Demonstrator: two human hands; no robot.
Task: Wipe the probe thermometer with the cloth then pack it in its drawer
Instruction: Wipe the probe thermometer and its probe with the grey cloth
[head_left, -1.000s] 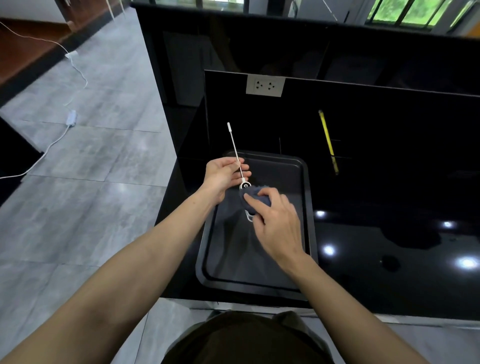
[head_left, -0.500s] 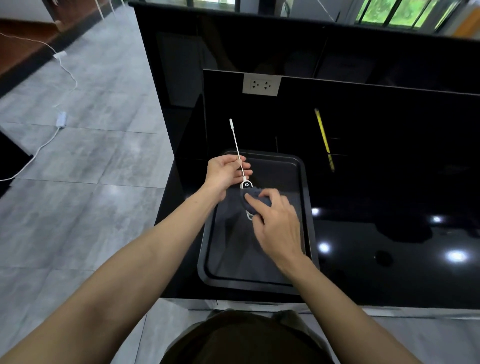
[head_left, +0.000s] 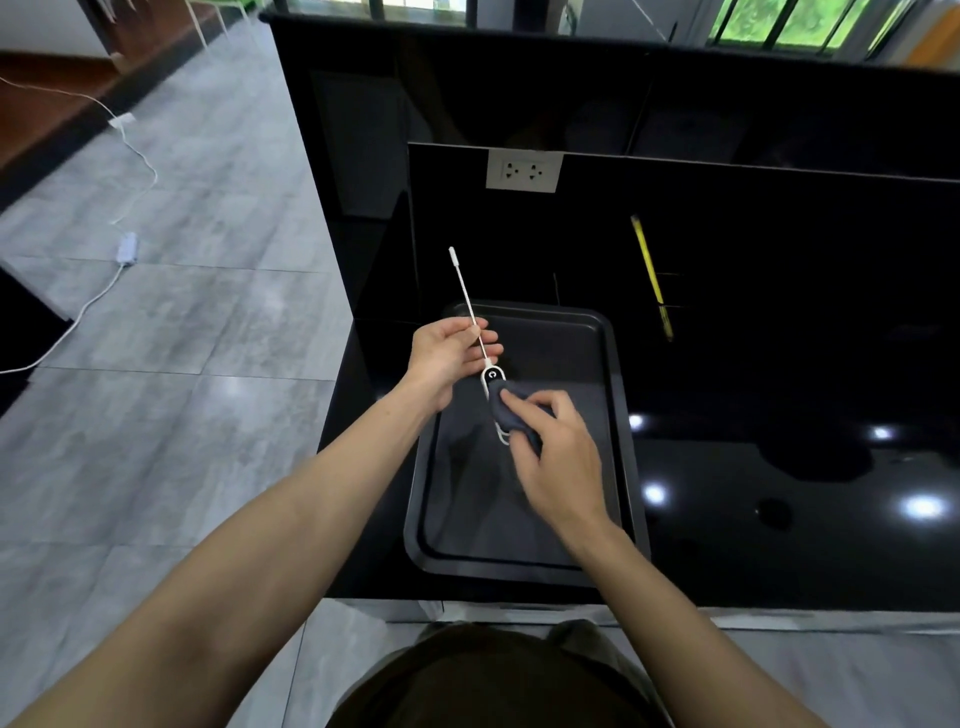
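The white probe thermometer (head_left: 467, 299) has a long thin metal probe pointing up and away, and a white oval head with a black button. My left hand (head_left: 447, 353) pinches the probe just above the head. My right hand (head_left: 556, 457) presses a dark blue-grey cloth (head_left: 506, 410) around the head, covering most of it. Both hands hover over a black baking tray (head_left: 618, 415) on the glossy black counter. No drawer shows in this view.
A white double wall socket (head_left: 523, 170) sits on the black panel behind the tray. A yellow pencil-like stick (head_left: 649, 275) lies to the right on the counter. The grey tiled floor to the left carries a white cable and adapter (head_left: 127, 247).
My right hand with the cloth has slid slightly down along the thermometer head. The left hand keeps its pinch on the probe.
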